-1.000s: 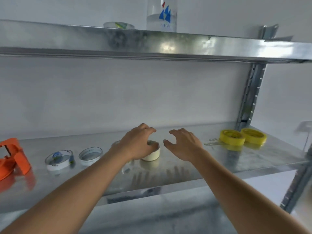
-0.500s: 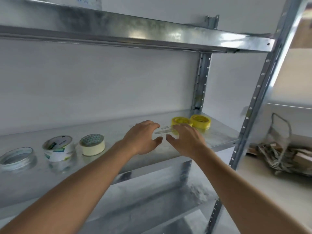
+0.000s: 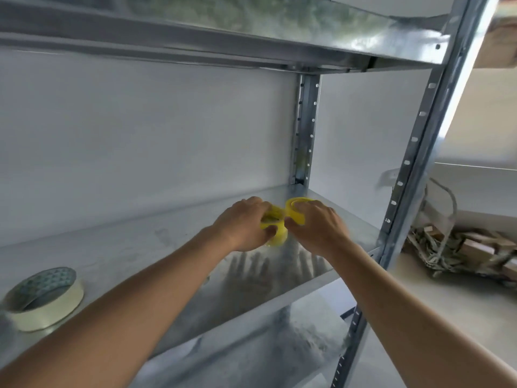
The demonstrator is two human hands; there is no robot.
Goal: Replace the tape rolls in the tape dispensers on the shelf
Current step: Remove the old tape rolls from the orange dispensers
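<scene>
Head view, the only one: both arms reach forward over the metal shelf point(image 3: 156, 247), and the two hands meet near its back right corner, just in front of the perforated rear upright point(image 3: 305, 130). The left hand point(image 3: 243, 228) is curled round a yellow tape roll point(image 3: 275, 224); its fingers arch over the roll's top and far side, while the thumb presses against the near side, so the roll sits between thumb and fingers, with its lower edge close to the shelf surface, though contact is hard to judge through the blur. The right hand point(image 3: 319, 225) grips a second yellow tape roll point(image 3: 296, 210), which is tilted, its open ring facing up and toward the camera; the thumb lies across the near outer face and the fingertips hook over the top rim from behind. The two yellow rolls touch or nearly touch between the hands. Shadowy reflections of both hands show on the shelf below them. At the far left of the same shelf a cream masking tape roll point(image 3: 42, 301) lies flat, well apart from the hands. Beyond the front upright point(image 3: 414, 152), on the right, a heap of rope and wood scraps point(image 3: 458, 247) lies on a pale surface.
</scene>
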